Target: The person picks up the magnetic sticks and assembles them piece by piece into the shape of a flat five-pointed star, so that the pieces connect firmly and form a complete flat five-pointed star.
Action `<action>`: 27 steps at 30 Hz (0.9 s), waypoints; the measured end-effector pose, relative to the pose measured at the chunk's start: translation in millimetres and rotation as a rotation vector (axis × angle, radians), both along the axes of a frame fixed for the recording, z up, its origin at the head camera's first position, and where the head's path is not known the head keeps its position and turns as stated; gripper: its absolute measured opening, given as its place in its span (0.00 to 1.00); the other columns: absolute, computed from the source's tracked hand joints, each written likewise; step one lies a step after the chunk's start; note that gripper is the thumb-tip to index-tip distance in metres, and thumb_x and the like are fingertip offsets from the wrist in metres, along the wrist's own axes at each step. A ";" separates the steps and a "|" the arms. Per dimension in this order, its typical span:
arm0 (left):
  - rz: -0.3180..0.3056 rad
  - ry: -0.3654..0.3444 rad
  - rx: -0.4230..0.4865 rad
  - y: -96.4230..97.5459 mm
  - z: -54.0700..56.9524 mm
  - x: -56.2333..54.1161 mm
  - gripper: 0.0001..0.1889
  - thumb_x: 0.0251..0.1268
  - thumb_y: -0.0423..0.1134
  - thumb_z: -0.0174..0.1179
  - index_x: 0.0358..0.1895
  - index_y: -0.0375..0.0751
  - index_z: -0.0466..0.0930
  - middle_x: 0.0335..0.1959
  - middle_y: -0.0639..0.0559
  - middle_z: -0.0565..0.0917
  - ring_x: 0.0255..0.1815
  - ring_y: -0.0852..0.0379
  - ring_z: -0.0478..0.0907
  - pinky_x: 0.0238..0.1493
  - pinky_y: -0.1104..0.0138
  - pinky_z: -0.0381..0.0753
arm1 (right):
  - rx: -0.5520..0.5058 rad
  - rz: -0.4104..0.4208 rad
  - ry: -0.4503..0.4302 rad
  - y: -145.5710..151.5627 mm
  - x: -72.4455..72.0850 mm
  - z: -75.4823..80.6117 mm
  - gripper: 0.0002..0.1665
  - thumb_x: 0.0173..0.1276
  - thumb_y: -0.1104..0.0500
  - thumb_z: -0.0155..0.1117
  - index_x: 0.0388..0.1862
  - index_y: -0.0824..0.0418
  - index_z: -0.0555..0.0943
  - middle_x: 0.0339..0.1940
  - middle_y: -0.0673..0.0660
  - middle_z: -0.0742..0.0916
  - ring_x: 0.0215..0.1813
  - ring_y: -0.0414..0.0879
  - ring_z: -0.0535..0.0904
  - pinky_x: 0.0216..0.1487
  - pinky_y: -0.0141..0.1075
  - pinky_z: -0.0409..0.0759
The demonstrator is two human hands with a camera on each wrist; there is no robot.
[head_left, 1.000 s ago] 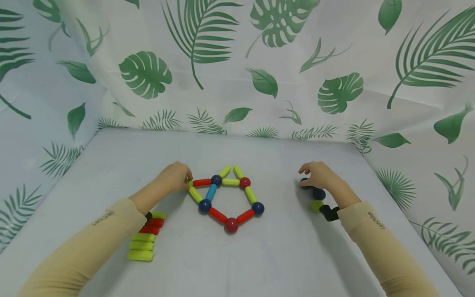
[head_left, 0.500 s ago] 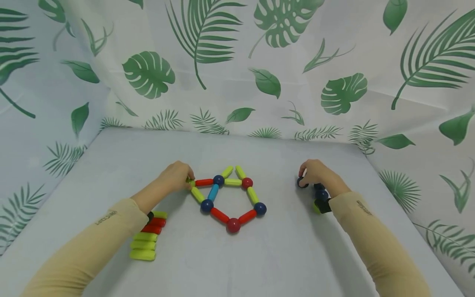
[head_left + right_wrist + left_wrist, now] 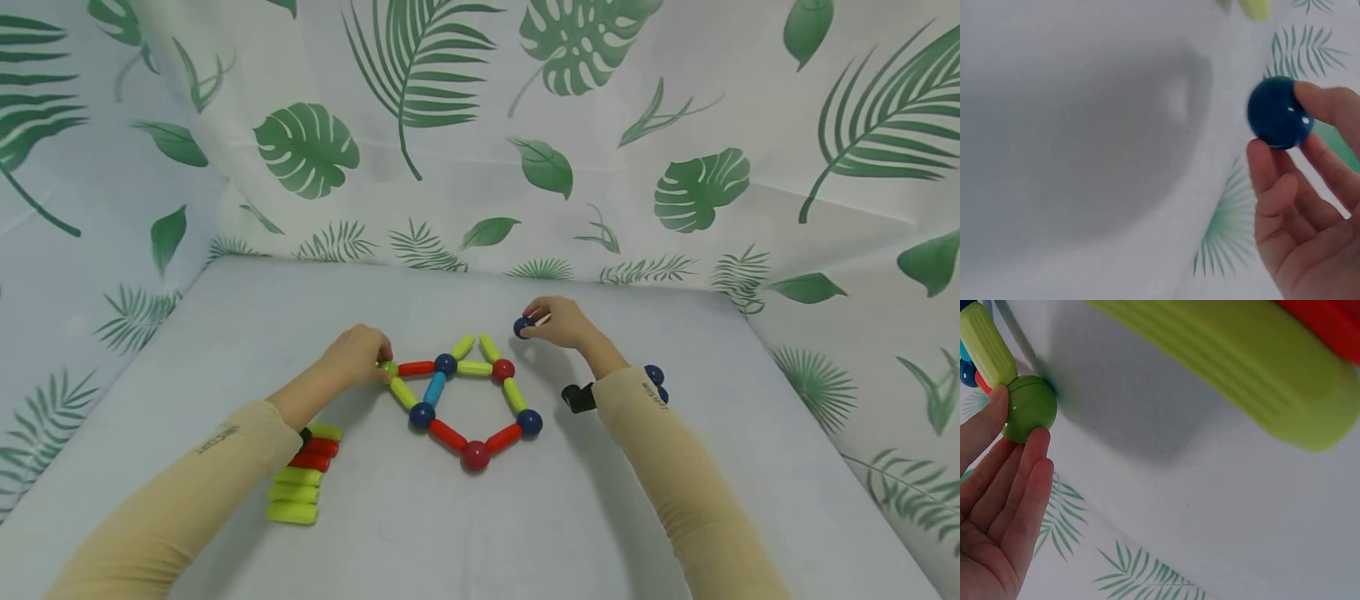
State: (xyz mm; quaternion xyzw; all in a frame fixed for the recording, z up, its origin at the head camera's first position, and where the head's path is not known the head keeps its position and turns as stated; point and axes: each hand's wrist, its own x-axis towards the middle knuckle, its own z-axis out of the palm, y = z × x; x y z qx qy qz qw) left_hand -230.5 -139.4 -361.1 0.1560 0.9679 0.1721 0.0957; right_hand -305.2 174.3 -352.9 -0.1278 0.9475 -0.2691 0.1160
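Observation:
My left hand (image 3: 356,354) pinches a green ball (image 3: 1032,409) between thumb and fingertips at the left corner of a flat frame of coloured sticks and balls. A red stick (image 3: 416,368) and a yellow-green stick (image 3: 403,393) meet at that ball. Behind the frame's far right side, my right hand (image 3: 564,323) holds a dark blue ball (image 3: 1280,112) by its fingertips, raised over the table. Two yellow-green sticks lean toward each other at the back, one from a blue ball (image 3: 446,363), the other from a red ball (image 3: 503,369); their far ends stay apart.
Loose yellow-green sticks (image 3: 293,512) and red sticks (image 3: 318,454) lie in a row beside the left sleeve, which partly covers them. Spare blue balls (image 3: 655,375) sit behind the right forearm. A leaf-printed cloth (image 3: 540,167) hangs along the table's back.
My right hand has picked up a blue ball at the right and carried it left, toward the back of the frame. The left hand keeps its grip on the green ball.

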 end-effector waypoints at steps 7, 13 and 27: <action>-0.010 0.001 -0.005 1.2 0.1 -2.0 0.15 0.46 0.36 0.70 0.38 0.32 0.82 0.32 0.47 0.82 0.35 0.53 0.76 0.41 0.62 0.76 | -0.048 0.018 -0.033 -36.6 -11.9 -5.4 0.20 0.61 0.58 0.63 0.51 0.64 0.75 0.51 0.64 0.79 0.50 0.55 0.75 0.51 0.44 0.74; -0.013 0.016 -0.009 0.1 0.4 -1.9 0.14 0.46 0.35 0.70 0.37 0.32 0.83 0.31 0.47 0.82 0.34 0.53 0.76 0.40 0.61 0.76 | 0.013 0.061 -0.070 -58.7 -19.6 -9.1 0.20 0.62 0.58 0.62 0.52 0.62 0.75 0.51 0.61 0.79 0.51 0.53 0.73 0.52 0.42 0.73; -0.003 0.017 -0.012 1.3 1.7 0.3 0.14 0.46 0.36 0.70 0.37 0.32 0.83 0.32 0.46 0.83 0.34 0.53 0.76 0.41 0.61 0.76 | 0.051 0.087 -0.161 -68.6 -18.8 -13.3 0.18 0.64 0.59 0.61 0.52 0.64 0.74 0.52 0.62 0.79 0.46 0.49 0.77 0.47 0.35 0.77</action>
